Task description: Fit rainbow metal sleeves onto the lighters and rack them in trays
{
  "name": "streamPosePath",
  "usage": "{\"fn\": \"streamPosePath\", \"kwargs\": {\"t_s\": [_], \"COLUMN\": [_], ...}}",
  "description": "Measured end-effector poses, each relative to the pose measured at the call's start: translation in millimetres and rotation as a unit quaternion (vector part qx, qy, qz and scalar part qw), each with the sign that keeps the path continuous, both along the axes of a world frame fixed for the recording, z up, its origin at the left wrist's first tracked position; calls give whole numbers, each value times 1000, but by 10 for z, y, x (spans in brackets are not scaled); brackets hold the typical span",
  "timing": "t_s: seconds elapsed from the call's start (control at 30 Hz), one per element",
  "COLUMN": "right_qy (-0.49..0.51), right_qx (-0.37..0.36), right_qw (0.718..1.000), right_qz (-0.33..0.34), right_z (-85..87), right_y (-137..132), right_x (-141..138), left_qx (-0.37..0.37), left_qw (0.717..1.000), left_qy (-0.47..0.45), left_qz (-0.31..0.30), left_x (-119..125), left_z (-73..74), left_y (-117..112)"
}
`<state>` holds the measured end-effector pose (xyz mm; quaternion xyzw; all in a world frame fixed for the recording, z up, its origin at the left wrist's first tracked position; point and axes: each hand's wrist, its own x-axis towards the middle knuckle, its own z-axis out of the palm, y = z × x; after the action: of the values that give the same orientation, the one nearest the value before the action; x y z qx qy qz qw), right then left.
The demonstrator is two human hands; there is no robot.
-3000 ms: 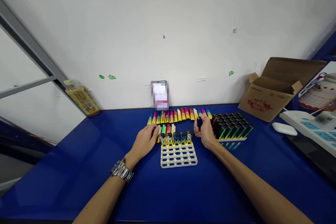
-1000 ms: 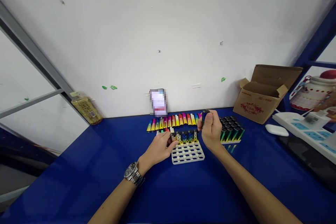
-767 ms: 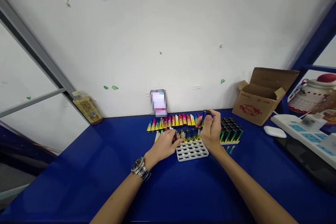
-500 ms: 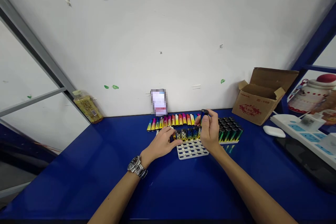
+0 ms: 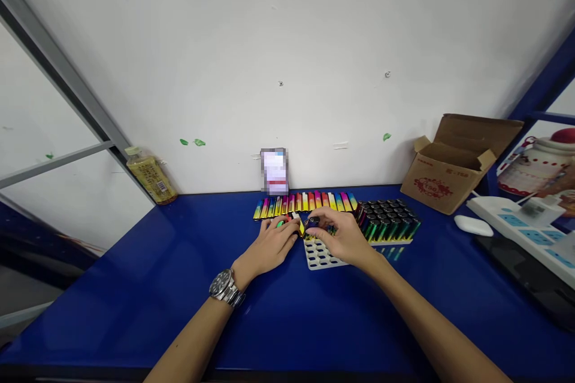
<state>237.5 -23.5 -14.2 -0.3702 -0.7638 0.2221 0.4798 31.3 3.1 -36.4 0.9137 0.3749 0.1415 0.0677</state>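
Observation:
My right hand (image 5: 344, 236) pinches a dark-topped lighter (image 5: 313, 223) between thumb and fingers, over the back left of a white plastic tray (image 5: 317, 256) with rows of holes. More lighters stand in that tray, mostly hidden behind the hand. My left hand (image 5: 265, 248) lies left of the tray, fingers stretched out over a few loose lighters (image 5: 294, 217) with white, red and green parts; its fingertips touch them. Behind both hands, a row of colourful lighters (image 5: 305, 201) lies side by side. On the right, a second tray is filled with upright black-topped green lighters (image 5: 386, 218).
A phone (image 5: 275, 171) leans on the wall behind the row. At left stands a yellow drink bottle (image 5: 151, 176). To the right are an open cardboard box (image 5: 442, 170), a white case (image 5: 473, 225), a power strip (image 5: 512, 224) and a black flat device (image 5: 516, 275).
My right hand has moved left and down with the lighter, from beside the full tray to the tray's left end. My left hand has shifted slightly left, onto the loose lighters.

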Motion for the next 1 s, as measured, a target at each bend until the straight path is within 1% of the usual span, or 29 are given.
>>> {"fn": "streamPosePath", "kwargs": {"t_s": [0.07,0.2,0.3,0.4,0.5,0.63,0.73,0.8,0.9,1.0], "right_qy": [-17,-78,-123,-152,-189,-251,-303,-333,-382,-424], "right_qx": [-12,-12,-11,17,68,129,188,215,197,161], "right_qw": [1000,997,992,988,980,958,927,906,892,884], "right_qz": [5,1,3,7,1,-49,-118,-149,-141,-118], "right_z": [-12,-32,-44,-61,-84,-66,8,56,59,-18], "right_y": [-14,-15,0,13,6,-39,-70,-73,-38,27], "right_x": [10,40,51,54,48,37,52,83,146,183], "left_qx": [4,26,22,19,27,33,35,33,27,24], "left_qw": [1000,1000,1000,1000,1000,999,999,999,999,999], "left_qy": [6,11,10,8,0,0,-9,-16,-23,-28], "left_qz": [-2,-4,-6,-6,-6,-11,-7,-6,-11,-12], "left_x": [-3,-8,-9,-13,-19,-23,-26,-31,-38,-37], "left_z": [-2,-26,-39,-49,-66,-89,-93,-91,-83,-71], "left_y": [-2,-2,-3,-6,-5,2,1,-5,-19,-39]}}
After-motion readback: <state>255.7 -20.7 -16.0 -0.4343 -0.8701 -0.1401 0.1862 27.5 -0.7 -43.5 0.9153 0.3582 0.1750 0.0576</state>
